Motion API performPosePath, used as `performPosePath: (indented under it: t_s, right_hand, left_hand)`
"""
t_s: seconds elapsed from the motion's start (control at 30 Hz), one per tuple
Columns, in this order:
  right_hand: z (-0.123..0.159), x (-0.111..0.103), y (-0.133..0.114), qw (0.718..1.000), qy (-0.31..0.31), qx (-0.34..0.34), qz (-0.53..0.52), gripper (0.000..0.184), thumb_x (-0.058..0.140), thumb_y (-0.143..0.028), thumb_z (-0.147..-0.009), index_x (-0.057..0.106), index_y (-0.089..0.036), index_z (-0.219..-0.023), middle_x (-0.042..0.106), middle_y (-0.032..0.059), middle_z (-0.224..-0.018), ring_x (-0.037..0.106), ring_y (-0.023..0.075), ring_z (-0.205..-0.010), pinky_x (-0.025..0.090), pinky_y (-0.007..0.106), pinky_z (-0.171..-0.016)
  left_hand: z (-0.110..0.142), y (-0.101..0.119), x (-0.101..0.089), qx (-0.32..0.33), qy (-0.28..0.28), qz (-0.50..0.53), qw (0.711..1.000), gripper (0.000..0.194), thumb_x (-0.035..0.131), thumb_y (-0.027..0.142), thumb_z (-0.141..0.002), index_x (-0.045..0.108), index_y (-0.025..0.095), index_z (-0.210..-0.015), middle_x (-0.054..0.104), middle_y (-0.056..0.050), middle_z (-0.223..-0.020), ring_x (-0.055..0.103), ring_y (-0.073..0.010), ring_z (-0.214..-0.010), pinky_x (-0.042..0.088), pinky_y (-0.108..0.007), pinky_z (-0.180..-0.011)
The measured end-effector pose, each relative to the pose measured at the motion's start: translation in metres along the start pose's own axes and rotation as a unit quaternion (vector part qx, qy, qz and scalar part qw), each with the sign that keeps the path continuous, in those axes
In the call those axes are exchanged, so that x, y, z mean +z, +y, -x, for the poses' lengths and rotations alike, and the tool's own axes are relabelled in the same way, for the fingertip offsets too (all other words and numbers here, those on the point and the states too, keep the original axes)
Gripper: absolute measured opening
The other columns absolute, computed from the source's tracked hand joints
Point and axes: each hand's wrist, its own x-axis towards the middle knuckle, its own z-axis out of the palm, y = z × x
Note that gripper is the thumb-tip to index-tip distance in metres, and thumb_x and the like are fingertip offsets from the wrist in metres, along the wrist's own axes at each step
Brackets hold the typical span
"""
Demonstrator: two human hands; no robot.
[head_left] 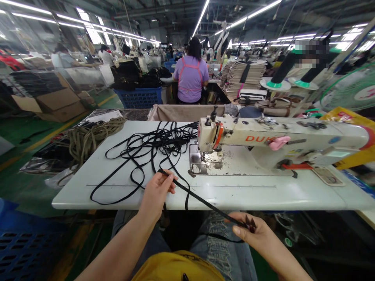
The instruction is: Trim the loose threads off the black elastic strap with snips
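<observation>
Left hand (pixel 158 189) pinching black strap (pixel 205 202); right hand (pixel 256 232) gripping strap nearer body, plus dark pointed object (pixel 250 223), too small to identify. Strap heap (pixel 168 143) lying in crossed loops on tabletop (pixel 117 192), beside sewing machine (pixel 284 132). Likely risk: pulling could be tightening loops into knots, or snagging strap on sewing machine. Counting: two hands, one sewing machine, two thread cones (pixel 283 70); heaped straps defying count.

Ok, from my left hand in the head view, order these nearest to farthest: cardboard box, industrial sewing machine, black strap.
1. Black strap: held in the left hand.
2. Industrial sewing machine: to the right, on the table.
3. Cardboard box: far left, beyond the table.
</observation>
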Motion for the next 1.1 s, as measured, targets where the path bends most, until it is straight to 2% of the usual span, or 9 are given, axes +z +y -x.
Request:
performPosePath:
  t_s: [0.2,0.3,0.4,0.5,0.6,0.73,0.9,1.03,1.1]
  right_hand:
    - [0.004,-0.012,0.007,0.997,0.074,0.014,-0.008,0.054,0.081,-0.067,-0.069,0.08,-0.021,-0.098,0.078,0.0099,-0.099,0.069,0.0311,-0.095,0.054,0.043,-0.089]
    - [0.006,-0.017,0.008,0.997,0.076,0.023,-0.006,0.051,0.079,-0.067,-0.072,0.081,-0.021,-0.093,0.078,0.0098,-0.095,0.067,0.0297,-0.091,0.054,0.041,-0.086]
    - [0.009,-0.021,0.007,0.997,0.074,0.026,0.003,0.049,0.077,-0.067,-0.074,0.081,-0.021,-0.087,0.077,0.0086,-0.091,0.063,0.0251,-0.083,0.051,0.034,-0.076]
    - [0.012,-0.023,0.006,0.996,0.075,0.044,0.01,0.053,0.074,-0.072,-0.073,0.078,-0.02,-0.077,0.068,0.004,-0.072,0.051,0.0164,-0.064,0.041,0.027,-0.058]
    - [0.015,-0.023,0.007,0.994,0.08,0.072,-0.022,0.056,0.073,-0.074,-0.073,0.073,-0.018,-0.072,0.046,-0.003,-0.055,0.029,0.0098,-0.052,0.021,0.024,-0.048]
    - [0.015,-0.026,0.013,0.985,0.087,0.072,-0.13,0.051,0.08,-0.065,-0.071,0.066,-0.016,-0.064,0.042,-0.0036,-0.058,0.02,0.0084,-0.053,0.012,0.024,-0.047]
    - [0.014,-0.034,0.023,0.966,0.122,0.06,-0.22,0.046,0.083,-0.055,-0.071,0.063,-0.016,-0.058,0.037,-0.0049,-0.055,0.019,0.0073,-0.051,0.01,0.025,-0.046]
    - [0.016,-0.037,0.024,0.968,0.114,0.047,-0.218,0.044,0.082,-0.055,-0.072,0.069,-0.014,-0.061,0.032,-0.0066,-0.052,0.019,0.0065,-0.049,0.009,0.025,-0.047]
    - [0.017,-0.037,0.024,0.973,0.117,0.038,-0.197,0.044,0.083,-0.057,-0.071,0.073,-0.014,-0.067,0.04,-0.0048,-0.053,0.02,0.0063,-0.049,0.01,0.025,-0.047]
  left_hand:
    - [-0.001,-0.004,0.001,0.006,-0.014,-0.022,1.0,0.037,0.078,0.048,-0.079,0.073,0.015,-0.096,0.072,-0.006,-0.091,0.056,-0.0117,-0.069,0.045,-0.022,-0.06]
    - [0.001,-0.003,0.002,0.011,-0.002,-0.051,0.999,0.04,0.079,0.051,-0.076,0.074,0.015,-0.094,0.07,-0.004,-0.079,0.055,-0.0128,-0.067,0.045,-0.023,-0.061]
    - [0.002,-0.001,0.002,0.018,-0.001,-0.097,0.995,0.042,0.08,0.053,-0.075,0.075,0.015,-0.093,0.065,-0.002,-0.069,0.055,-0.0139,-0.065,0.045,-0.024,-0.062]
    - [0.003,-0.001,0.002,0.017,-0.014,-0.112,0.993,0.042,0.079,0.052,-0.076,0.075,0.014,-0.094,0.062,-0.001,-0.068,0.053,-0.0131,-0.064,0.043,-0.022,-0.06]
    - [0.005,-0.002,0.003,-0.018,-0.04,-0.099,0.994,0.04,0.077,0.047,-0.079,0.074,0.015,-0.102,0.053,0.003,-0.061,0.044,-0.0093,-0.057,0.035,-0.018,-0.053]
    - [0.009,0.001,0.007,-0.138,-0.111,0.0,0.984,0.036,0.079,0.043,-0.078,0.075,0.013,-0.097,0.046,0.005,-0.059,0.037,-0.006,-0.053,0.026,-0.015,-0.045]
    - [0.018,0.007,0.008,-0.237,-0.187,0.102,0.948,0.037,0.089,0.037,-0.071,0.077,0.01,-0.094,0.064,-0.005,-0.078,0.055,-0.0084,-0.067,0.046,-0.016,-0.058]
    - [0.019,0.004,0.007,-0.23,-0.159,0.072,0.957,0.045,0.094,0.035,-0.064,0.078,0.011,-0.098,0.069,-0.008,-0.082,0.061,-0.0115,-0.071,0.052,-0.018,-0.062]
    - [0.018,0.001,0.009,-0.217,-0.125,0.051,0.967,0.048,0.095,0.041,-0.06,0.078,0.01,-0.092,0.069,-0.007,-0.076,0.059,-0.0114,-0.066,0.049,-0.016,-0.054]
